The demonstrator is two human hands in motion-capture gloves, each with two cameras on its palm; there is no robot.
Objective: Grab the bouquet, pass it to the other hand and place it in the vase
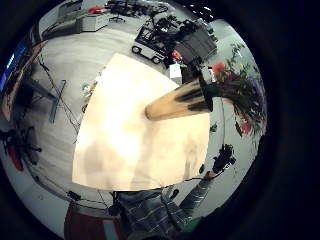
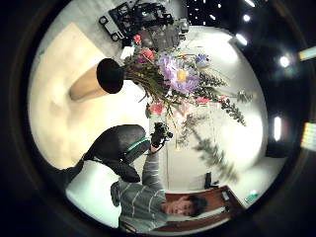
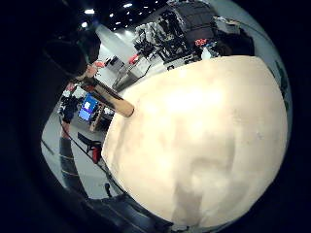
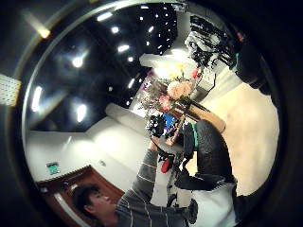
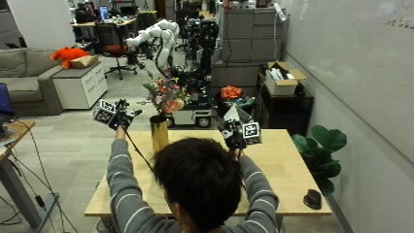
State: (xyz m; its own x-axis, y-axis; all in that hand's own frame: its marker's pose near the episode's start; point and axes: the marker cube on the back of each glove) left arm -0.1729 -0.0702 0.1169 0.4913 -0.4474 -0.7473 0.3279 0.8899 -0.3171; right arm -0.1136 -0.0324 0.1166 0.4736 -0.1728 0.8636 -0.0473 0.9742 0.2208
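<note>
The bouquet (image 5: 167,97), with pink, red and purple flowers and green sprigs, stands upright in the tall tan vase (image 5: 158,135) at the table's far left. My left hand (image 5: 118,118) is raised left of the vase, level with its rim, and holds nothing. My right hand (image 5: 234,136) hovers above the table to the vase's right, also empty, its fingers relaxed. The left palm views show the vase (image 1: 175,104) and the flowers (image 2: 173,79) close by, with my right hand (image 2: 160,134) beyond them. From the right palm the bouquet (image 4: 170,94) and my left hand (image 4: 156,125) show.
The wooden table (image 5: 278,170) carries a small black object (image 5: 312,199) at its near right corner. A potted plant (image 5: 320,145) stands off the table's right side. Robot gear and shelving sit behind the far edge.
</note>
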